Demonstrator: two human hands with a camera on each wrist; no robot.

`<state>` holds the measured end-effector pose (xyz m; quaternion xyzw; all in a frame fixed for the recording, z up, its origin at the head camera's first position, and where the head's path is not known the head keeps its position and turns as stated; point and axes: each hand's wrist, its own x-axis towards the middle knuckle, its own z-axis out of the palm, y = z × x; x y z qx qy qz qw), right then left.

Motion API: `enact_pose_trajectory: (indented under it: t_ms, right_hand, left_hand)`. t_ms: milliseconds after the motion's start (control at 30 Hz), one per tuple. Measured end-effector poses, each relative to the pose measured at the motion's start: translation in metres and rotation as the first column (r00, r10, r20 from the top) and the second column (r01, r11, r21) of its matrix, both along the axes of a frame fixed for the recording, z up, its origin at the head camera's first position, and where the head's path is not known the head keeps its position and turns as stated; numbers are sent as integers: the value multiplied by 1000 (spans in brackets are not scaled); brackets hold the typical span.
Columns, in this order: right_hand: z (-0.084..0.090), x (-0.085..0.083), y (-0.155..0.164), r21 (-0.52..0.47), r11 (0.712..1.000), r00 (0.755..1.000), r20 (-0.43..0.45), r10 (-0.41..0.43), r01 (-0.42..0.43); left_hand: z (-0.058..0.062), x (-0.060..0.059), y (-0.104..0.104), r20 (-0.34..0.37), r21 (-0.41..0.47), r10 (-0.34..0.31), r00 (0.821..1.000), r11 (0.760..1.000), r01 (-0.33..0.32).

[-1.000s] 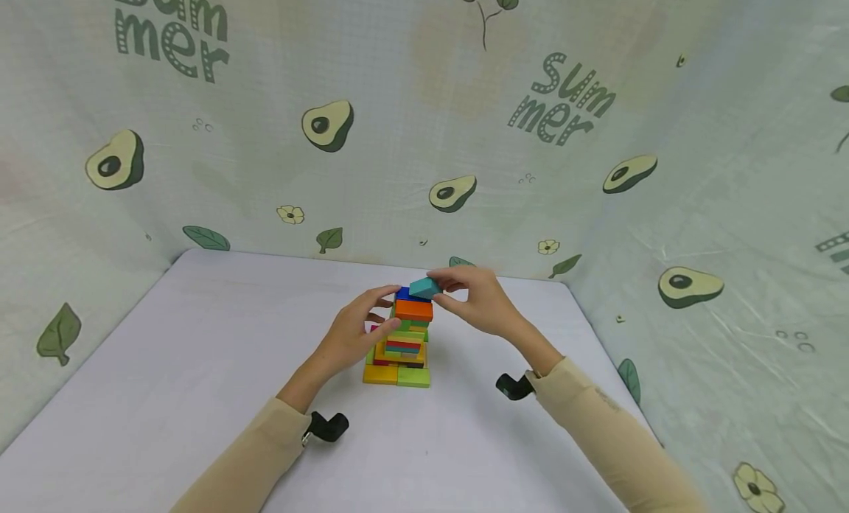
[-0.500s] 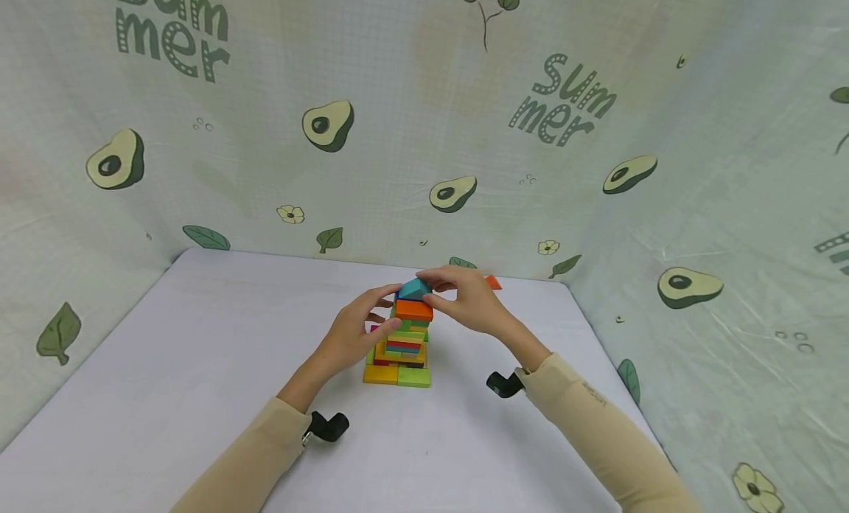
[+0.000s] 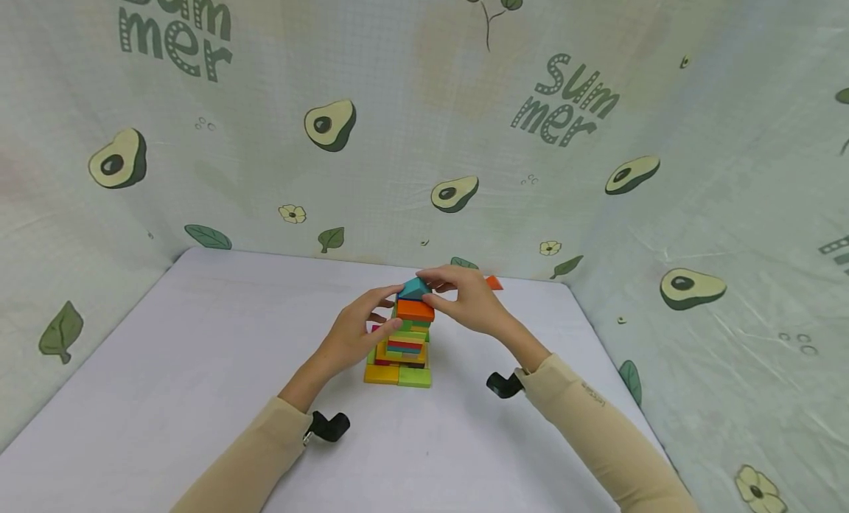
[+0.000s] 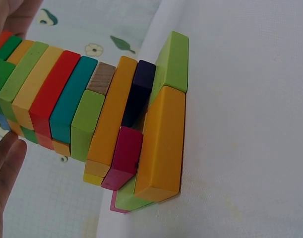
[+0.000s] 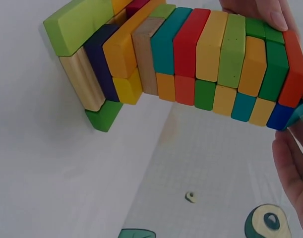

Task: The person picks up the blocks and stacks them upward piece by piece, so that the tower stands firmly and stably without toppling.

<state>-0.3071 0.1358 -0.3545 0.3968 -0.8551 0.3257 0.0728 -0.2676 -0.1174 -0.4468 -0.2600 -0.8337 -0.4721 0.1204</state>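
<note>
A tower of colourful wooden blocks [image 3: 407, 343] stands upright on the white table. At its top, above an orange block [image 3: 416, 309], sits a teal triangular block [image 3: 414, 288]. My right hand [image 3: 467, 298] pinches this teal block between thumb and fingers; in the right wrist view, the teal block [image 5: 301, 110] shows only in part. My left hand [image 3: 354, 325] is at the tower's upper left, its fingers loosely extended; the thumb is by the front and the forefinger reaches the top. In the left wrist view, left fingers [image 4: 10, 166] lie beside the upper blocks.
A small orange triangular block [image 3: 494, 283] lies on the table behind the right hand, near the far edge. A patterned cloth [image 3: 378, 174] hangs behind the table [image 3: 199, 365] and along its sides.
My right hand has moved slightly left, bringing the teal block from a tilted pose at the tower's right edge onto its top. The orange triangular block came into view. The left hand stays in place.
</note>
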Motion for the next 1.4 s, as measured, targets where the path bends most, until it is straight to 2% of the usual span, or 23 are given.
enact_pose_trajectory:
  t_ms: [200,367,567,800,1100,1333,1400]
  right_hand:
    - [-1,-2,16,12,999,999,13,-49,49]
    - [-11,-21,48,46,994,995,-11,-104,104]
    - [-43,-60,96,102,973,978,22,-209,205]
    - [-80,-95,139,215,931,937,124,-325,295]
    - [-94,-117,144,285,892,895,179,-409,351]
    - [-100,-124,139,361,852,841,249,-480,379]
    - [-102,-124,139,369,847,833,257,-489,383]
  left_hand:
    - [-1,0,1,3,-1,3,1000,1000,-3]
    - [-1,1,1,5,-2,15,1000,1000,-15]
    - [-1,2,0,12,3,19,1000,1000,-19]
    - [-1,2,0,9,-10,28,1000,1000,-27]
    - [1,3,-1,27,10,27,999,1000,-27]
    - [1,1,-1,30,-8,22,999,1000,-21]
    - [2,1,-1,30,-10,17,999,1000,-17]
